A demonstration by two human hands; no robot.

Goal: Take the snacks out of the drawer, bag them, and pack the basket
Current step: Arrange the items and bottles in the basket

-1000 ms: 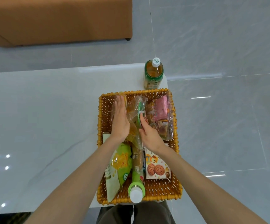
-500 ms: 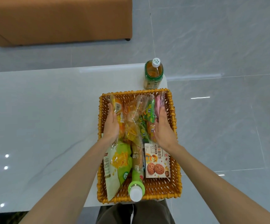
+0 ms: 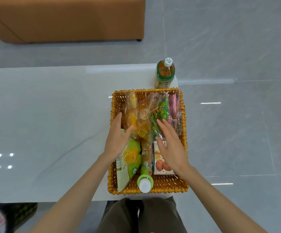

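Steadying the bagged snacks is, I think, the step in hand. The wicker basket (image 3: 113, 106) stands on the white desk (image 3: 52, 115), directly in front of me, near the desk's 3 o'clock end.

My left hand (image 3: 117, 140) is open with straight fingers, and its thumb lies against the clear bag of yellow snacks (image 3: 131, 113) at the basket's 9 o'clock side. My right hand (image 3: 171, 147) is also open and flat, pointing to 11 o'clock over the clear bag with green packets (image 3: 163, 108). I cannot tell if it touches the plastic. The hands are apart and grip nothing.

The bags stand on edge, side by side, in the 12 o'clock half of the basket, probably because they take less room that way. They are soft and may lean over, so I have one palm at each side.

In the 6 o'clock half the flat things lie down: a green chips bag (image 3: 129, 158) at 7 o'clock and a cookie box (image 3: 161, 165) at 5 o'clock. Between them is a white-capped bottle (image 3: 144, 182) with its cap towards me.

A tea bottle (image 3: 165, 73) stands upright on the desk, just outside the basket's 1 o'clock corner. It seems to be the one thing not yet packed. No drawer is in view.
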